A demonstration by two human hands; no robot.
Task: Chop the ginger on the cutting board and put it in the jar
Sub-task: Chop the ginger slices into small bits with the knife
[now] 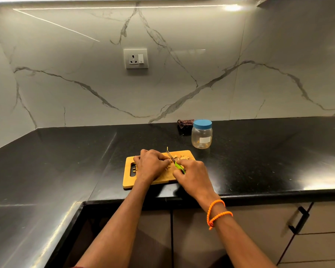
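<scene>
The right hand (191, 171) gripped a green-handled knife (175, 163), blade down on the wooden cutting board (129, 177), while the left hand's (151, 164) curled fingers pinned the ginger (183, 157) beside it. The blue-lidded jar (202, 136) stood closed, nearby on the counter.

Black countertop (66, 161) bears cutting board (129, 180), jar (202, 137) (blue-lidded) and dark cloth (185, 123).

The left hand (152, 164) covers the ginger under its fingers (165, 161), so the piece being cut is hidden. The knife (175, 162) handle is mostly buried in the right hand (191, 172). Chopped bits (183, 157) on the far right of the cutting board (129, 179) are too small to count, and the jar (202, 136) seems to hold a few.
</scene>
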